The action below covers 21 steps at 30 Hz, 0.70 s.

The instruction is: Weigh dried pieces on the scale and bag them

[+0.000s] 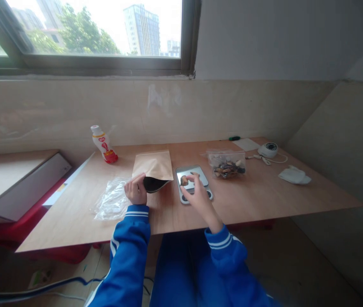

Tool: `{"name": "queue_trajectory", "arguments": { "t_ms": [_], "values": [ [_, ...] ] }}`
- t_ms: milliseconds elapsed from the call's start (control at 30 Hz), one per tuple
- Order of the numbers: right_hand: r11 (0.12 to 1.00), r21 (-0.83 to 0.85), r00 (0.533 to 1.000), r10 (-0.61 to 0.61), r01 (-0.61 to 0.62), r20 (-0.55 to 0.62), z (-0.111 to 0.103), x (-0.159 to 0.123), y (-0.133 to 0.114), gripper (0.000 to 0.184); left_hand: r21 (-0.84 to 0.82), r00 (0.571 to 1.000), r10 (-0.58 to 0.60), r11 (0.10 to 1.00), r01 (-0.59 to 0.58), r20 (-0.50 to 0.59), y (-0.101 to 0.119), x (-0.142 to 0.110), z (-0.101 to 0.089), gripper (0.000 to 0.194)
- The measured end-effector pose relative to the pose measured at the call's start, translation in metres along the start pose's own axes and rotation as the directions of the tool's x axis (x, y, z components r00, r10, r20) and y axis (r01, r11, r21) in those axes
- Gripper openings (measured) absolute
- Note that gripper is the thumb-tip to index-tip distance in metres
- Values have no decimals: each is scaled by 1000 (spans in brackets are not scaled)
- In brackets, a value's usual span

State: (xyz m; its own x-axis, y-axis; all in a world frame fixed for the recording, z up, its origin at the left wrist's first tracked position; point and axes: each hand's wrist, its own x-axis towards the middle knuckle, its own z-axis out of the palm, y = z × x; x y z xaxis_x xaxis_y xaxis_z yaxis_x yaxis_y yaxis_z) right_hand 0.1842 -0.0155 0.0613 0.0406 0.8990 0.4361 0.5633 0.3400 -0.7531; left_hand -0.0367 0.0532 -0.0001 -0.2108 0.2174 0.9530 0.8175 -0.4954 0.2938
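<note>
My left hand (136, 190) is closed on the edge of a brown kraft paper pouch (153, 164), whose dark mouth gapes toward me. Over a small kitchen scale (202, 174) with a shiny square plate, my right hand (199, 197) reaches with thumb and fingers apart. A brown piece (184, 181) that looks like dried mushroom shows between these fingers, on or just above the plate; contact is hard to tell. To the right of the scale is a clear zip bag (226, 157) of similar dark and tan pieces.
Crumpled clear plastic (111, 200) lies left of the pouch. A red-and-white bottle (105, 146) stands behind it. At the right are a white dome camera (267, 149) with its cable, a white crumpled cloth or tissue (294, 175), a paper sheet (247, 144) and a green object (234, 138).
</note>
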Motion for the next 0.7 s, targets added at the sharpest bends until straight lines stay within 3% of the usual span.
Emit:
{"name": "queue_trajectory", "arguments": {
  "t_ms": [133, 233, 367, 500, 600, 700],
  "values": [
    [951, -297, 996, -82, 86, 26, 5, 22, 39, 21, -7, 1000, -19, 1000, 19, 12, 0, -1, 0, 16],
    [891, -440, 993, -110, 115, 38, 11, 24, 43, 24, 2, 999, -33, 999, 33, 8, 0, -1, -1, 16],
    [893, -426, 988, -157, 147, 12, 16, 0, 8, 34, 25, 998, -53, 998, 52, 34, 1, 0, -1, 17],
    [939, -94, 918, -298, 331, 261, 37, -22, -38, 36, 17, 999, -41, 999, 41, 25, 2, 0, 0, 15],
    [928, -110, 881, -294, 356, 370, 68, -12, -54, 40, 14, 999, -49, 999, 49, 8, 1, -1, 1, 15],
    [941, -182, 897, -194, 284, 396, 103, 16, -52, 37, 3, 998, -61, 998, 61, 28, -2, -2, 1, 16]
  ]
}}
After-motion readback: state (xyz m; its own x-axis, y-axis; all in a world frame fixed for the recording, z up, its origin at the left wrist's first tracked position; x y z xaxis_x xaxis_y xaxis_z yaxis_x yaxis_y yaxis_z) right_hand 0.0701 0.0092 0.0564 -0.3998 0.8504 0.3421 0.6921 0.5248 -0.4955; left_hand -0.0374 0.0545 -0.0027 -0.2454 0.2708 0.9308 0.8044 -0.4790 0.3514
